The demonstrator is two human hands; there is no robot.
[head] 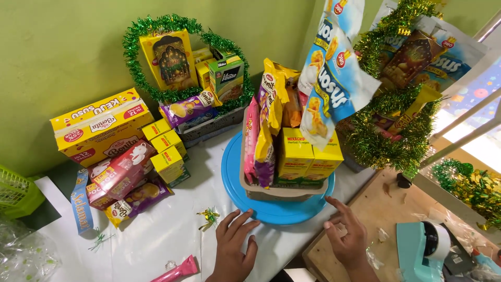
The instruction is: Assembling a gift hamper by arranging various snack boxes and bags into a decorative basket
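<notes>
1. Step, as judged: turning or steadying the blue round stand (271, 211) near the worktop's (162, 235) front edge, grey basket (284, 192) of snack packs on it.
2. Left hand (233, 245) grip released, fingertips at the stand's rim; right hand (345, 235) released, just beside it.
3. Next move needs both hands on the rim.
4. Basket's back and stand's far rim are hidden; wrists are cut off.

The scene is brightly and evenly lit, with colours strong and saturated. The strongest light comes from the far right, where the white-framed window (469, 125) is blown out to glare. The green painted wall (62, 57) dims toward the left corner. Soft shadows lie on the white plastic sheet (156, 235) covering the counter, under the round blue turntable (269, 211) and the boxes. Straight edges bow at the borders from the wide lens. Focus is sharp in the middle, slightly soft at the near corners.
</notes>
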